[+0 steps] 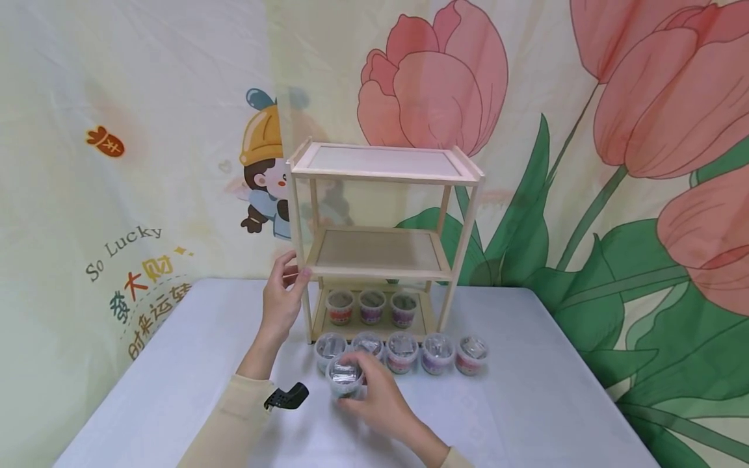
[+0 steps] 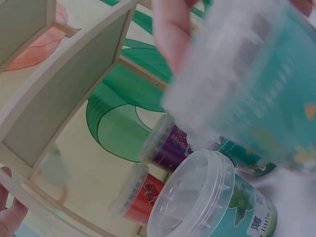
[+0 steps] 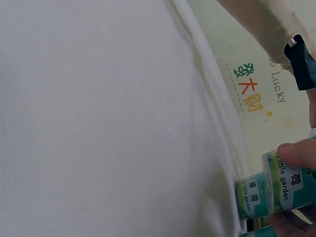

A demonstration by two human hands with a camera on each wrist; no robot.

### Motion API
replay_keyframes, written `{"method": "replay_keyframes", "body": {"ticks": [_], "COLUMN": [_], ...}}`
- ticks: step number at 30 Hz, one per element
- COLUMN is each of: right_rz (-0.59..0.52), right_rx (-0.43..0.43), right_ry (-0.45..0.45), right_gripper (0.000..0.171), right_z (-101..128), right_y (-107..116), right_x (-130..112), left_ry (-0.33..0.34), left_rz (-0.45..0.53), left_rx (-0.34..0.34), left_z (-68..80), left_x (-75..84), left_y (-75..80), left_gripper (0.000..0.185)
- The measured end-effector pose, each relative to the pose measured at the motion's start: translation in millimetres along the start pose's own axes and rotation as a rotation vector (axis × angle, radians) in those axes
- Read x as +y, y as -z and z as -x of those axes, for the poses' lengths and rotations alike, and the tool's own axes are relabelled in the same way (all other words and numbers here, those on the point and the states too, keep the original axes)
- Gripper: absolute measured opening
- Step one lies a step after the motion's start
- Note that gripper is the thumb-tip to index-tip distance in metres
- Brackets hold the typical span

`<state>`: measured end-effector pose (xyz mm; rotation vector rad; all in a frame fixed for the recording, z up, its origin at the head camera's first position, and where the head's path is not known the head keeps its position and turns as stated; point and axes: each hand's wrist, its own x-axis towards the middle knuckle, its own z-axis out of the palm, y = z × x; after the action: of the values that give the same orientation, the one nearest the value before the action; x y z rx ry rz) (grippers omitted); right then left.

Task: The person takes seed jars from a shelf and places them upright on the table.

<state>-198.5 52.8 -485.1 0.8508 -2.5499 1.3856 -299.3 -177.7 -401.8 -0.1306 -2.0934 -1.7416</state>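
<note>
Right hand: the right hand sits low over the table, just in front of the row of tubs, fingers curled round a small clear-lidded tub with a green label. The right wrist view shows a fingertip pressed on that label.
Held tub: it is tilted, lid toward the viewer, in front of the left end of the row; whether its base touches the table cannot be told.
Left hand: the left hand grips the front left post of the wooden shelf unit at the height of the middle shelf, thumb and fingers wrapped round the post.
Shelf unit: three tiers, standing upright at the back of the table. Top and middle tiers are bare boards.
Bottom tier: three tubs stand side by side, labels red, purple and purple.
Row on table: five tubs stand in a line just in front of the shelf unit, lids up, close together.
Wrist device: a black clip sits at the left sleeve cuff.
Backdrop: a cloth printed with pink tulips, green leaves and a cartoon figure hangs behind the table.
</note>
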Motion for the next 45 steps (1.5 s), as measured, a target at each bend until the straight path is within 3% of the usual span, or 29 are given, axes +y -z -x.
{"method": "replay_keyframes", "body": {"ticks": [12,22,30,45], "right_rz": [0.006,0.021,0.014,-0.007], "right_rx": [-0.049,-0.012,-0.006,-0.296], "right_ry": [-0.057,-0.067,-0.087,0.015], "right_gripper": [0.069,0.072,0.072,0.073], "right_z": [5.6,3.3,3.4,-0.1], "right_y": [-17.6,-22.0,-23.4,13.3], "right_x": [12.8,14.0,13.4,20.1], "left_ry": [0.000,-0.023,-0.002,-0.013], "left_rz": [-0.006,0.001,0.000,0.002], "left_rx": [0.001,0.016,0.010,0.015], "left_z": [-0.4,-2.7,0.0,-1.9], "left_x": [-3.7,-2.1,-2.7,-5.8], "left_y": [-0.2,-0.2,-0.1,-0.2], "left_gripper": [0.050,0.050,0.051,0.053]}}
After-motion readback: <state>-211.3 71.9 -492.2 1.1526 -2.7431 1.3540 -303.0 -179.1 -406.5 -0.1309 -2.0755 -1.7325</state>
